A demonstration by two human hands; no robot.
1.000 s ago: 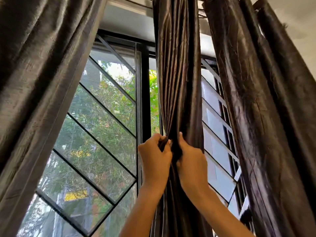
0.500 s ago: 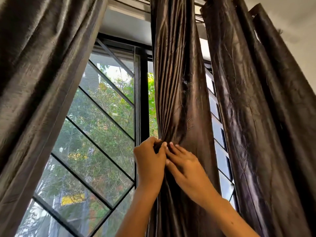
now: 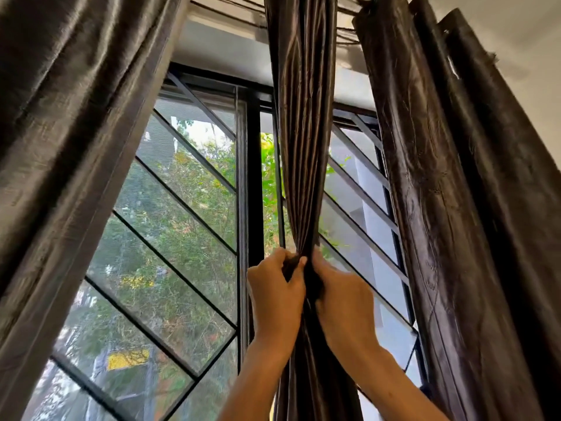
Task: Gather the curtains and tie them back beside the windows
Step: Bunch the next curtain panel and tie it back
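A dark brown shiny middle curtain (image 3: 303, 141) hangs gathered into a narrow bunch in front of the window's black centre post. My left hand (image 3: 277, 296) grips the bunch from its left side, fingers curled round a dark strip of cloth at the pinch point. My right hand (image 3: 341, 296) grips the same bunch from the right, close against the left hand. Below the hands the curtain falls in loose folds and is partly hidden by my forearms.
A grey-brown left curtain (image 3: 69, 153) hangs loose across the left side. A dark right curtain (image 3: 461, 208) hangs in folds at the right by the wall. Behind them is the window (image 3: 182, 238) with a black diagonal grille and trees outside.
The middle curtain is drawn into a tighter, narrower bunch than half a second ago. My right hand has gone from lying flat on the cloth to gripping it beside the left hand.
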